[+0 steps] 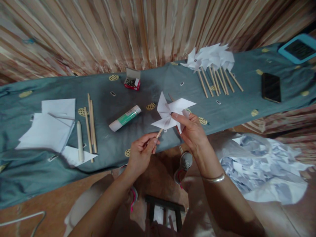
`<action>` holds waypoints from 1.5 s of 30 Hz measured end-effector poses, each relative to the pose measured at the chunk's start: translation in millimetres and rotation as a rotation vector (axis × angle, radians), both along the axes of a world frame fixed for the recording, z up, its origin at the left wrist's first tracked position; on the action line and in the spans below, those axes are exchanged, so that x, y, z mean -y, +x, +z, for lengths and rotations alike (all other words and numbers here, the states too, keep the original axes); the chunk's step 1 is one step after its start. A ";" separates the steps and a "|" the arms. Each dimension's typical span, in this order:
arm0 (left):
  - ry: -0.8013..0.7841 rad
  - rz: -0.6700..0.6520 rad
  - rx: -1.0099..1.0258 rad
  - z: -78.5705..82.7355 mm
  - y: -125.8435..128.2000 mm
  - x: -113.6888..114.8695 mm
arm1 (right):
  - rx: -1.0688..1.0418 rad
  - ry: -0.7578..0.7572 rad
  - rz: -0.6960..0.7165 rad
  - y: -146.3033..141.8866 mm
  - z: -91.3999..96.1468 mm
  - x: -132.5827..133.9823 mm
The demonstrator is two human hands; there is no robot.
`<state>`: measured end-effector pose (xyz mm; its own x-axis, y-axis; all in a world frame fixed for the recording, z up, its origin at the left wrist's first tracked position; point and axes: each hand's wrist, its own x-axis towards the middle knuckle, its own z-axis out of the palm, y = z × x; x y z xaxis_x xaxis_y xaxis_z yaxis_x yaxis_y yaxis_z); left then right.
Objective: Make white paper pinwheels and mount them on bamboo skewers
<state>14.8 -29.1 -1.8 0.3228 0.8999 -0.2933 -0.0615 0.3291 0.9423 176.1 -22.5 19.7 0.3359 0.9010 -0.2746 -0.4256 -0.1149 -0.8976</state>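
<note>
A white paper pinwheel [166, 113] is held above the front part of the table. My left hand [143, 149] is closed round its wooden stick [159, 133], below the paper blades. My right hand [191, 130] grips the paper head, the thumb touching the small dark pin at its centre; the fingers behind the blades are partly hidden. A glue stick [125, 118] with a green label lies to the left of the pinwheel. Farther back stands an open red box [132, 80] of small metal pins.
Several pinwheels [214, 58] lie at the back right, near a black phone [271, 87] and a blue-framed tablet [299, 48]. Paper sheets [49, 128], wooden sticks [92, 125] and a pale pointed rod [80, 141] are at left. A bag of paper scraps [266, 168] sits below right.
</note>
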 end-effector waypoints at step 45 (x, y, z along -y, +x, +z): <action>0.126 0.072 0.237 -14.6 6.3 -26.8 | -0.001 -0.018 0.128 -7.4 -8.5 13.5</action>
<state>21.0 -2.4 -16.4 0.3032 0.9475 -0.1016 -0.3037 0.1971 0.9322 168.6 -36.0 11.2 0.2184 0.9313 -0.2916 -0.4077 -0.1844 -0.8943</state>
